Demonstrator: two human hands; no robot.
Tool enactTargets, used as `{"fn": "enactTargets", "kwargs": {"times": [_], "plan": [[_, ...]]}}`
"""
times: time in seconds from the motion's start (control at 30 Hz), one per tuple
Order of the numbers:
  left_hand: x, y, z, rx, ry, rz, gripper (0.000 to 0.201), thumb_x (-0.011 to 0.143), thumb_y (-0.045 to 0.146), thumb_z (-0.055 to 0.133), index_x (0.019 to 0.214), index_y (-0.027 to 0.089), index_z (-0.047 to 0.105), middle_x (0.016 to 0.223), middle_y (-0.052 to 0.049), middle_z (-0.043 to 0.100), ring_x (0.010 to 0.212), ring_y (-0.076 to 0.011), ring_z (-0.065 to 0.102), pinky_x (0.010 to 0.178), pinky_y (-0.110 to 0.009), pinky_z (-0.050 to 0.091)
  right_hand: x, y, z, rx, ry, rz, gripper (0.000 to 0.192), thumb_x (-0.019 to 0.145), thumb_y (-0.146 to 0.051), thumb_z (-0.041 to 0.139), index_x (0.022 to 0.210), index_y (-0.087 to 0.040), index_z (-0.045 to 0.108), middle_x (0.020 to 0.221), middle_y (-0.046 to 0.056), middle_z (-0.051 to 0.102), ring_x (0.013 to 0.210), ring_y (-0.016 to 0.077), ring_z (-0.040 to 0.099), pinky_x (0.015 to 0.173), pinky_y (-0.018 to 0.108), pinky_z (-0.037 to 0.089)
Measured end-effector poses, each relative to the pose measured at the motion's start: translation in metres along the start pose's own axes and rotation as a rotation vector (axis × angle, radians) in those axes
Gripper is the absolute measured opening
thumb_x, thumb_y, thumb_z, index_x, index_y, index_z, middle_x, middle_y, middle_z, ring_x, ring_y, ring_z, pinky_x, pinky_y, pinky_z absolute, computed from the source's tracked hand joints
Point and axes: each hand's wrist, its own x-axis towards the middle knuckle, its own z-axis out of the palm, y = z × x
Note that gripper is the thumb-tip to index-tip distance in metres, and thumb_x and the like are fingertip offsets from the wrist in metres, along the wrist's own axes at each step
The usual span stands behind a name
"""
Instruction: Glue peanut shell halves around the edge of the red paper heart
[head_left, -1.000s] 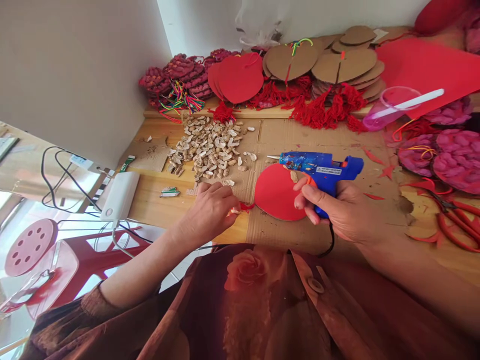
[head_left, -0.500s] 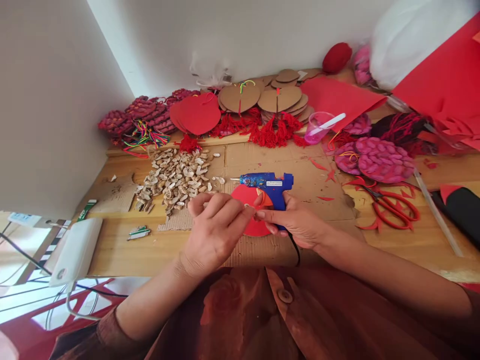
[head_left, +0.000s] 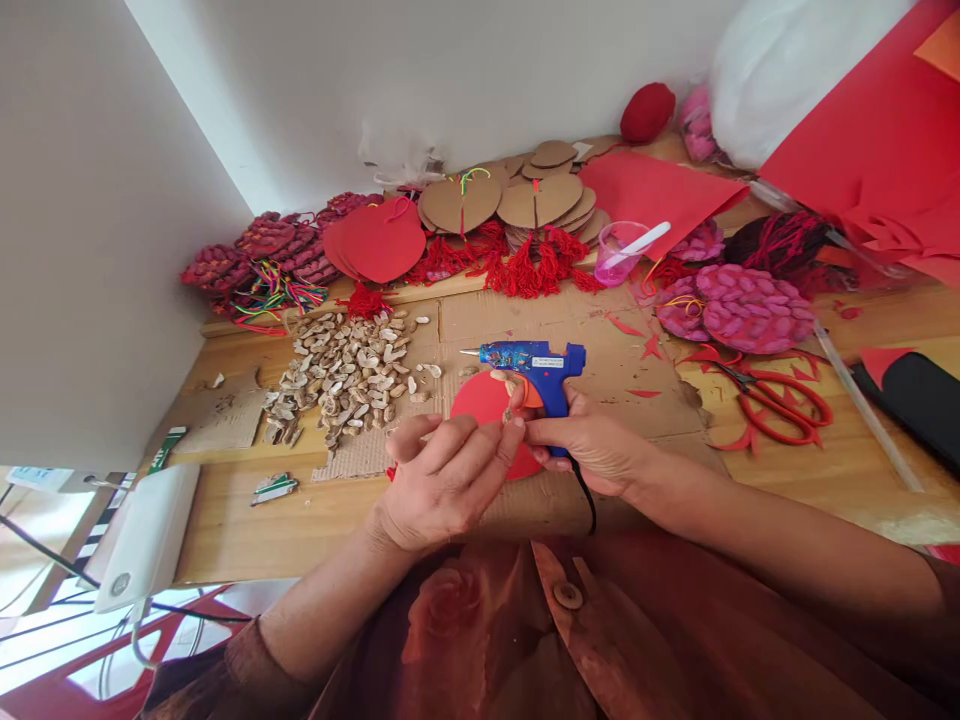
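Observation:
My right hand (head_left: 592,440) grips a blue hot glue gun (head_left: 555,385) by its handle. The gun's nozzle points left, and its orange trigger (head_left: 532,396) shows in front. My left hand (head_left: 450,470) is closed in a pinch against my right thumb and fingertips, below the gun; whatever small thing lies between the fingers is too hidden to name. Under both hands a red heart-shaped piece (head_left: 480,396) lies on the cardboard sheet (head_left: 615,370), partly covered. To the left, peanut shells (head_left: 352,375) are heaped, with a few loose ones near the nozzle.
Red-handled scissors (head_left: 784,405) lie right among red scraps. Behind stand cardboard hearts (head_left: 540,203) with red tassels, red hearts (head_left: 382,245), a pink plastic cup (head_left: 619,258) and braided pink pieces (head_left: 757,308). A white power adapter (head_left: 154,535) sits at the left edge; a black cord (head_left: 585,495) trails from the gun.
The camera view has shifted slightly. My left hand has moved a little lower, its fingertips still meeting my right thumb. The glue gun stays in my right hand.

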Motion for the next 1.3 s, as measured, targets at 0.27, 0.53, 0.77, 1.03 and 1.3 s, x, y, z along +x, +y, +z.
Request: {"fn": "enactTargets", "kwargs": {"times": [0.27,0.53,0.77,1.03,1.3], "plan": [[-0.01,-0.002,0.005,-0.078,0.051,-0.074,0.039,0.098,0.014,0.061,0.133,0.03,0.067,0.096,-0.001,0.073,0.091,-0.017,0.065,0.085,-0.034,0.046,0.001,-0.004,-0.004,-0.023,0.03,-0.052,0.037,0.063,-0.018,0.083,0.092,-0.023,0.059,0.062,-0.009,0.059,0.043,0.0065,0.045,0.037,0.021,0.022],[0.004,-0.006,0.022,-1.141,-0.051,-0.893,0.02,0.082,0.032,0.085,0.099,0.023,0.081,0.084,-0.003,0.075,0.072,-0.0149,0.066,0.067,-0.028,0.055,-0.005,-0.011,0.001,-0.101,0.007,-0.055,0.031,0.065,-0.018,0.077,0.09,-0.022,0.059,0.061,-0.009,0.059,0.042,0.0058,0.043,0.038,0.019,0.022],[0.007,-0.007,0.034,-1.532,-0.123,-1.036,0.024,0.076,0.033,0.089,0.095,0.02,0.081,0.087,-0.005,0.079,0.077,-0.0174,0.071,0.075,-0.03,0.059,-0.004,-0.01,-0.001,-0.122,-0.013,-0.037,0.028,0.064,-0.016,0.077,0.085,-0.022,0.06,0.059,-0.009,0.056,0.042,0.0055,0.04,0.039,0.019,0.023],[0.013,-0.011,0.039,-1.723,0.004,-1.112,0.019,0.071,0.026,0.092,0.085,0.021,0.08,0.079,-0.001,0.074,0.069,-0.0108,0.065,0.069,-0.023,0.054,-0.002,-0.01,-0.006,-0.153,-0.009,-0.07,0.025,0.075,-0.027,0.082,0.088,-0.022,0.061,0.058,-0.009,0.053,0.042,0.0065,0.041,0.039,0.02,0.023],[0.011,-0.051,0.035,-1.865,0.305,-1.289,0.032,0.064,0.037,0.097,0.081,0.021,0.075,0.075,0.002,0.065,0.07,-0.0094,0.06,0.06,-0.019,0.046,-0.022,-0.023,-0.01,-0.403,-0.024,-0.372,0.033,0.099,-0.055,0.059,0.098,-0.023,0.067,0.083,0.002,0.064,0.047,0.008,0.048,0.045,0.026,0.036]]}}
